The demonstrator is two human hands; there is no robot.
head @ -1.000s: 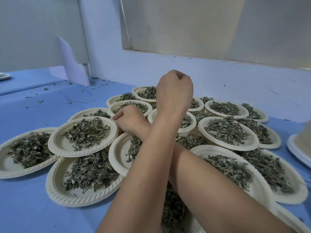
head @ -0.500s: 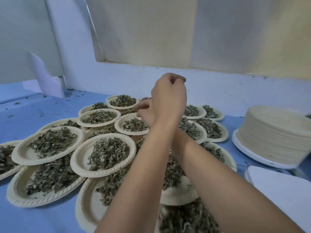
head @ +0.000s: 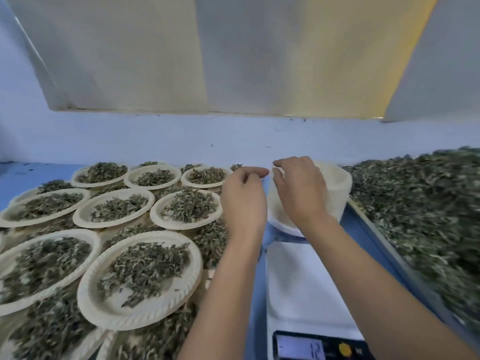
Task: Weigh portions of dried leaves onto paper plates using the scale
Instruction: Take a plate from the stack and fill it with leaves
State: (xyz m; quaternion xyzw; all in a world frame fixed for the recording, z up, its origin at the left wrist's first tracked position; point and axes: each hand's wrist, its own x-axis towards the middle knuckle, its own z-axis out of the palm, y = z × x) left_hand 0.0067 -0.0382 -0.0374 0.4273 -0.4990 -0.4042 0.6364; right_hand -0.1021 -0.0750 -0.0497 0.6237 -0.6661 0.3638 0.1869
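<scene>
The right hand point(head: 298, 188) pinched the top rim of a tall stack of empty cream paper plates point(head: 335, 188) behind the white digital scale point(head: 306, 281). The left hand point(head: 244, 196) hovered just beside the stack, loosely curled, holding nothing. Dried green leaves point(head: 420, 209) lay heaped at right.

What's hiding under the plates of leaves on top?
Lower plates with leaves peek out from under the top plates. The top ones cover most of them, so how many lie below cannot be seen.
</scene>
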